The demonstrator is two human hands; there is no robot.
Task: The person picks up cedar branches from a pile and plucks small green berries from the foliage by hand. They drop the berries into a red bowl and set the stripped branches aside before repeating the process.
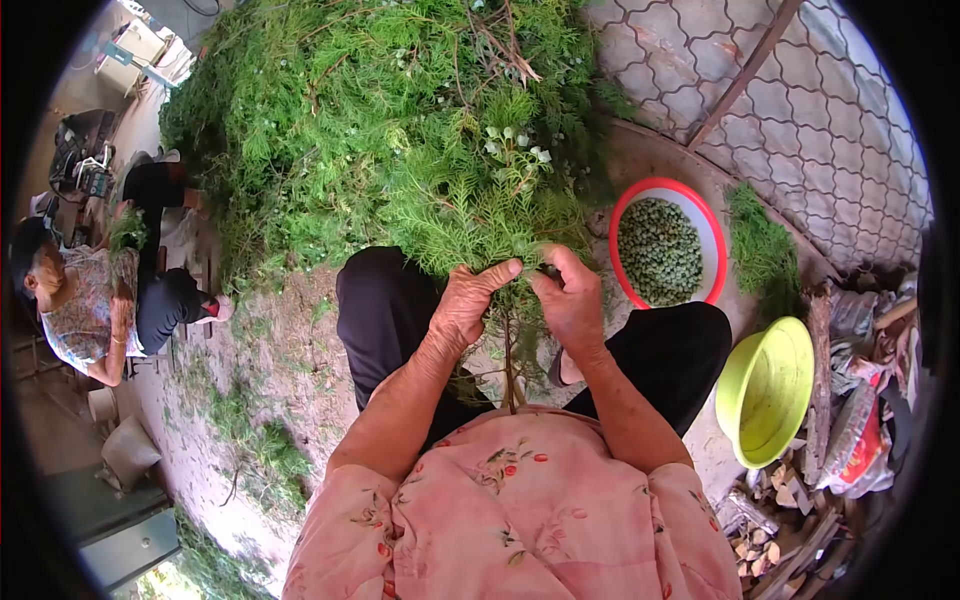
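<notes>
A leafy evergreen branch, arborvitae by its flat scaly sprays, stands between my knees, its bare stem pointing toward my shirt. My left hand is closed around the foliage near the stem, thumb stretched across toward the right. Close beside it, my right hand is pinched at the same sprays; whatever lies between thumb and finger is too small to make out. Pale green seed cones show on the sprays just beyond. To the right is a red-rimmed white basin holding many picked green cones.
A large heap of cut branches rises in front. A yellow-green basin leans at the right, near firewood and sacks. Wire mesh borders the right. Another person sits at the left, holding a sprig.
</notes>
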